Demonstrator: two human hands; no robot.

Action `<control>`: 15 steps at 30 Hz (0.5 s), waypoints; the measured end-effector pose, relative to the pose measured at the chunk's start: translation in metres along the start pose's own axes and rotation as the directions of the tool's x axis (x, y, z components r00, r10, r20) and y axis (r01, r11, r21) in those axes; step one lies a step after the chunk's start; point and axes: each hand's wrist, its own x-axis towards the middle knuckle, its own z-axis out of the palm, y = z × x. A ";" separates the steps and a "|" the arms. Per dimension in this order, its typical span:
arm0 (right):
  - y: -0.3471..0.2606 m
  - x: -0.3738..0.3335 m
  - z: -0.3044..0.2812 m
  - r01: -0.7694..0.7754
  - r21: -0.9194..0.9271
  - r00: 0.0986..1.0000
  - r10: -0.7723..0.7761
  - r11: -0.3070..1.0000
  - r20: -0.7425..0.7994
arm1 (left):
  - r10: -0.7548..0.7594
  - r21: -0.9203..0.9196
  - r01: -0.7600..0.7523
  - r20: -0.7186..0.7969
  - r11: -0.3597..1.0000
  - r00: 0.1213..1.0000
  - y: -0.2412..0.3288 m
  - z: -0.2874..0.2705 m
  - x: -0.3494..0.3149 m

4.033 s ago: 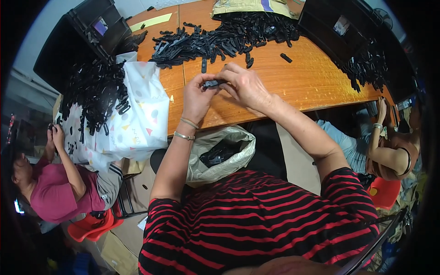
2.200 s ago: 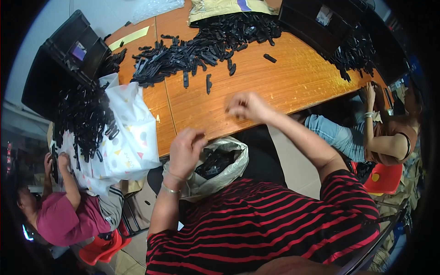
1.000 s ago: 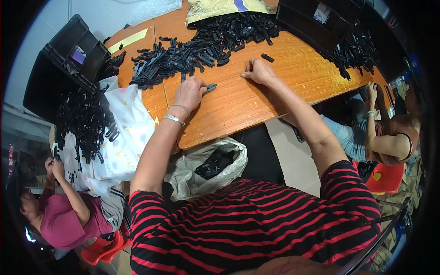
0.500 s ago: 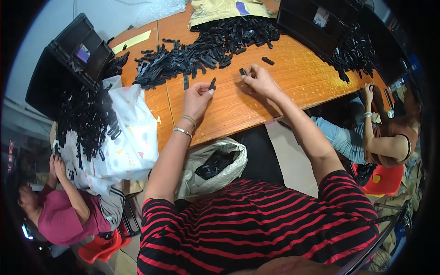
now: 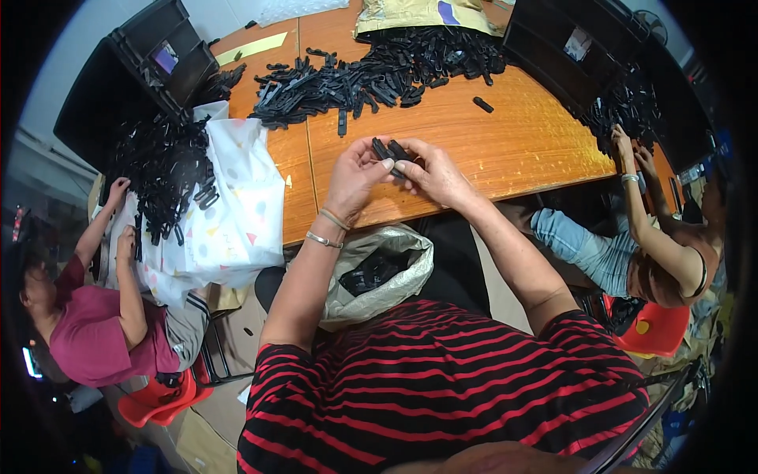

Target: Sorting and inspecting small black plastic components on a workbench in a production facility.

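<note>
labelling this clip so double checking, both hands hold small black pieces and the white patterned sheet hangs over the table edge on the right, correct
One thing is off: the head view shows the white patterned sheet on the left, not the right. The left hand and right hand do hold small black pieces.

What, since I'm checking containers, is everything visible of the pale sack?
The sack is pale grey-white and slightly shiny, apparently woven plastic, with creased walls and a wide mouth gaping upward. Dark pieces lie inside. It shows below the front edge of the table, before the striped shirt, with the left forearm overlapping its left side; whether they touch is unclear. Its bottom is hidden.
</note>
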 end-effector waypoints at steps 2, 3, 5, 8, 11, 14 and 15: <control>-0.002 -0.002 0.000 0.025 -0.012 1.000 -0.025 1.000 0.011 | 0.011 -0.021 -0.011 0.005 1.000 1.000 -0.001 -0.002 -0.003; -0.007 -0.003 -0.001 0.056 -0.090 0.998 -0.059 0.994 -0.025 | 0.020 -0.040 -0.020 0.012 0.999 1.000 -0.001 -0.003 -0.004; -0.012 -0.005 -0.001 0.085 -0.170 0.994 -0.096 0.982 -0.058 | 0.030 -0.041 -0.031 -0.012 0.999 0.999 0.001 -0.005 -0.006; -0.016 -0.009 0.001 0.141 -0.424 0.938 -0.257 0.895 -0.231 | 0.083 -0.042 -0.085 -0.043 0.996 0.996 0.003 -0.002 -0.008; -0.022 -0.012 0.007 0.328 -0.546 0.848 -0.495 0.771 -0.190 | 0.171 -0.024 -0.173 -0.063 0.985 0.983 0.002 0.001 -0.008; -0.020 -0.012 0.010 0.360 -0.597 0.808 -0.559 0.717 -0.184 | 0.238 0.019 -0.237 -0.063 0.971 0.969 0.002 0.003 -0.009; -0.019 -0.011 0.009 0.373 -0.588 0.805 -0.565 0.718 -0.179 | 0.259 0.044 -0.257 -0.054 0.965 0.964 0.002 0.003 -0.011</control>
